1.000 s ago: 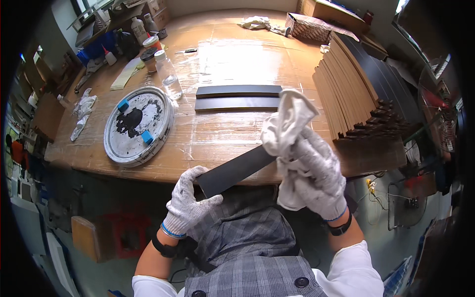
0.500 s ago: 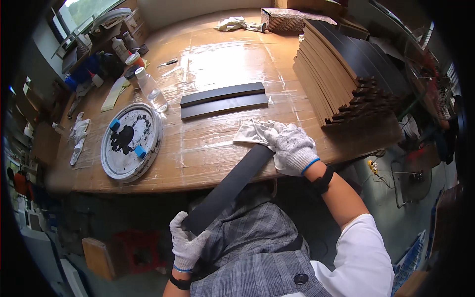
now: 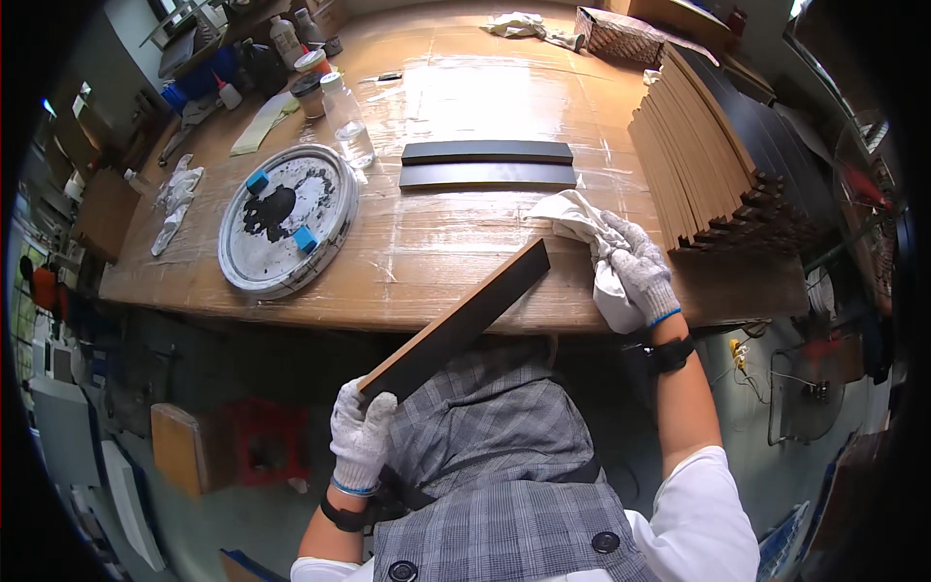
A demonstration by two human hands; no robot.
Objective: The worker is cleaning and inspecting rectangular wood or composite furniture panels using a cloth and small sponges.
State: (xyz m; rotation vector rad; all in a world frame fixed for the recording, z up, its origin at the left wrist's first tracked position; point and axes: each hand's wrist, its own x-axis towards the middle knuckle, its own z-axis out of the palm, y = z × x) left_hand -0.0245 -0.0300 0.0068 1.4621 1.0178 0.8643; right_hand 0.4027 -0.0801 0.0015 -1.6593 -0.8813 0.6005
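In white knit gloves, my left hand (image 3: pixel 363 434) grips the lower end of a black board strip (image 3: pixel 465 320) with a bare brown long edge. The strip slants up and right, its far end over the table's front part. My right hand (image 3: pixel 640 267) is closed on a white cloth (image 3: pixel 580 218), which hangs below and beyond the fingers, apart from the strip. Just beyond, two black strips (image 3: pixel 487 163) lie side by side on the table. Left of them sits a round white lid (image 3: pixel 328 254) with black smears and two blue sponge blocks (image 3: pixel 305 239).
A tall stack of black-faced brown boards (image 3: pixel 700 160) stands at the right. Behind the lid are a clear bottle (image 3: pixel 349 126), jars and other bottles. A crumpled glove (image 3: pixel 176 199) lies at the left, a knife (image 3: pixel 385 77) farther back. A red stool (image 3: pixel 267 441) stands below.
My right hand and the cloth have moved off the strip's end to the right. The strip has tilted, showing its brown edge. The whole view has shifted.
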